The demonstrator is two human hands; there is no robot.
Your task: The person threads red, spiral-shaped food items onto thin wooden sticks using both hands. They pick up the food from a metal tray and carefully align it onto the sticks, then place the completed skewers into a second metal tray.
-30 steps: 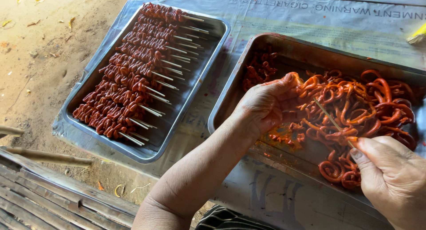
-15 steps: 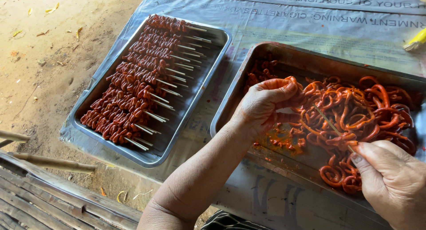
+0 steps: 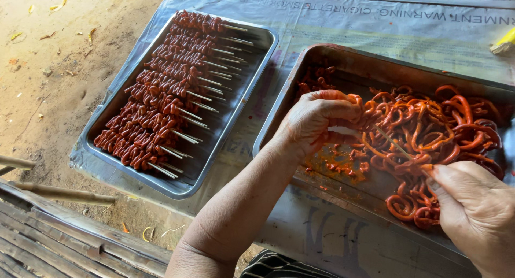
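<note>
Left hand (image 3: 316, 120): closed on red-orange marinated meat strips (image 3: 429, 133) in rectangular steel tray (image 3: 343, 61). Right hand (image 3: 475, 208): pinching thin wooden skewer (image 3: 394, 144). Second steel tray (image 3: 214, 154), left on table (image 3: 332, 20): finished skewers (image 3: 161, 90).

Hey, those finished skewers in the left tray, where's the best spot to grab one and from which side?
Probably by the bare wooden stick end. On the finished skewers the red meat covers the left part, while the clean sticks jut out toward the right side of the left tray. Coming from that right side, a hand could pinch a stick from above without touching sauce.
</note>
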